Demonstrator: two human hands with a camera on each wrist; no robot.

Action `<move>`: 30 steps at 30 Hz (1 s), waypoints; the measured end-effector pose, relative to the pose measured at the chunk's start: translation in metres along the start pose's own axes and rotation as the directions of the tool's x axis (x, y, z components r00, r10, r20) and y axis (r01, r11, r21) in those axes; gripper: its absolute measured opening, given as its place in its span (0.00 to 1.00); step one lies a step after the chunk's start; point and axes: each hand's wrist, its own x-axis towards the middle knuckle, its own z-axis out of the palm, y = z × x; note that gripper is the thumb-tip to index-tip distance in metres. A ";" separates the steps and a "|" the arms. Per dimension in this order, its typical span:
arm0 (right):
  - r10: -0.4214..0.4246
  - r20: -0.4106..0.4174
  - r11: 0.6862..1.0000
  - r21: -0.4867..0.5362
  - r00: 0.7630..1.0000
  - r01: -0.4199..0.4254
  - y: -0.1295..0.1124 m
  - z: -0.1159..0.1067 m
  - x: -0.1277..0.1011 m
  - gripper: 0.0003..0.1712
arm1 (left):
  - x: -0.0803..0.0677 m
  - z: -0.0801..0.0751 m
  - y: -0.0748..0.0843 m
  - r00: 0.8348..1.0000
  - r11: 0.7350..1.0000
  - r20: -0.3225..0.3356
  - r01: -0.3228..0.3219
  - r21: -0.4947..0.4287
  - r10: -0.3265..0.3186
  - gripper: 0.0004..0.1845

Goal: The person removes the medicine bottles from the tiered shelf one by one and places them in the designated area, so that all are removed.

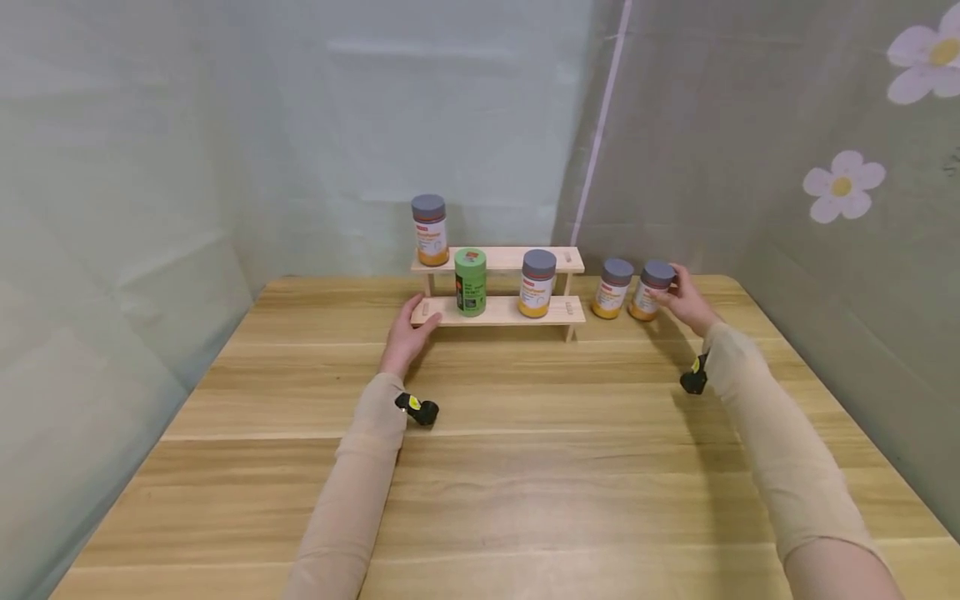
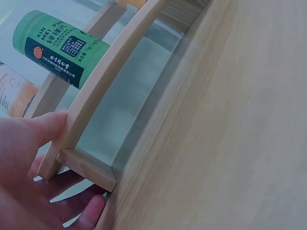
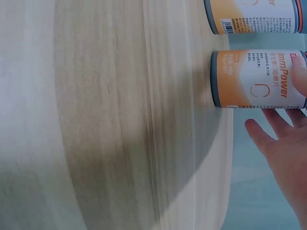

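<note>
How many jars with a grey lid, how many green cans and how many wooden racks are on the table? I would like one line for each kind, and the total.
Jars with a grey lid: 4
Green cans: 1
Wooden racks: 1
Total: 6

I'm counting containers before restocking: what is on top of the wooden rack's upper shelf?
One grey-lidded orange jar stands at the upper shelf's left end. The green canister and another jar in front may hide parts of that shelf.
</note>
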 end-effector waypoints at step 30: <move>-0.147 -0.381 0.989 -0.031 0.913 0.146 -0.054 0.009 0.003 0.33 | -0.003 0.000 0.002 1.000 1.000 -0.021 0.011 -0.020 -0.011 0.35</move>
